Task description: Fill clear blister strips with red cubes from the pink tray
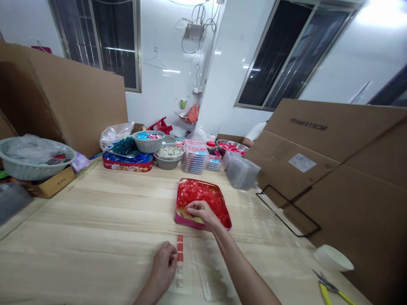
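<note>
Red pieces (193, 192) in pink tray (182, 221), right grip (199, 209) curled onto them, left grip (164, 266) curled beside blister strip (179, 264), holds unclear

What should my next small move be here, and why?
Probably place a red piece from the pink-rimmed tray into the next empty cell of the clear plastic tray: its upper cells hold red pieces, the lower ones look empty, and the right hand is already at the pile.
</note>
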`<state>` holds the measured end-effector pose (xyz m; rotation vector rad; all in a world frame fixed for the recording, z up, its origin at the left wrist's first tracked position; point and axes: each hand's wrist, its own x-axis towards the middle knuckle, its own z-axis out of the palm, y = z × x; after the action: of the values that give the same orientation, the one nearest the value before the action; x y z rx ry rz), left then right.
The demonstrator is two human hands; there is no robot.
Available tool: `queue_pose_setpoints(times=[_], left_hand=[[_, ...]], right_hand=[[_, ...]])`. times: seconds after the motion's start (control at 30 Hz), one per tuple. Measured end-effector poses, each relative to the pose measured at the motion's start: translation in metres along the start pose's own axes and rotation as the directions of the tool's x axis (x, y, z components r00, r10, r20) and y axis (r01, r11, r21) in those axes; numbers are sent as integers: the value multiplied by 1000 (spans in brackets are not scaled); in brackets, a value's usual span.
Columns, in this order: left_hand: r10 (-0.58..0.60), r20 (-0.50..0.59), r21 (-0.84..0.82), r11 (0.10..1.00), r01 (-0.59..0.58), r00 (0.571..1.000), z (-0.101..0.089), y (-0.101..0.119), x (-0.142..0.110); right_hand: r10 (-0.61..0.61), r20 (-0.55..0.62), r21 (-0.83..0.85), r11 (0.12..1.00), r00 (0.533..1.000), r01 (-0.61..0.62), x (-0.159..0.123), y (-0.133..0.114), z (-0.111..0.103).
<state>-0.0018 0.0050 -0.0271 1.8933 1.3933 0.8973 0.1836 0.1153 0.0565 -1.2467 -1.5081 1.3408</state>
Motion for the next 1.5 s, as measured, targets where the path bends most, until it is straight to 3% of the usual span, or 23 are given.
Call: queue_pose_setpoints(times=[0.17,0.27,0.4,0.53,0.7,0.93,1.07,1.2,1.37,1.5], left_hand=[[1,-2,2,1000,-1,1000,-7,7,-1],[-10,17,-2,1000,10,1000,-11,10,-1],[-20,22,-6,1000,21,1000,-12,11,-3],[-11,14,-16,1000,12,1000,-12,9,-4],[-1,18,-32,999,2,1000,-12,9,-4],[-7,22,-43,999,8,1000,-12,9,-4],[-6,32,-50,999,8,999,-13,9,-4],[12,53,-74,997,-8,999,-16,10,-5],[52,95,-111,993,-42,994,-23,12,-6],[103,164,-162,984,-76,981,-30,10,-7]], right_hand=[[27,69,162,986,997,-38,-55,0,16],[22,98,165,986,995,-38,-84,11,33],[-30,53,-86,996,998,34,-117,29,56],[-116,10,-297,948,993,114,-138,38,74],[-209,-26,-283,939,978,193,-137,35,78],[-238,127,-488,830,963,270,-129,22,73],[-259,156,-459,836,953,302,-130,23,75],[-275,143,-431,848,951,310,-132,29,75],[-372,133,-465,795,919,389,-133,42,77],[-334,82,-433,836,939,335,-132,49,78]])
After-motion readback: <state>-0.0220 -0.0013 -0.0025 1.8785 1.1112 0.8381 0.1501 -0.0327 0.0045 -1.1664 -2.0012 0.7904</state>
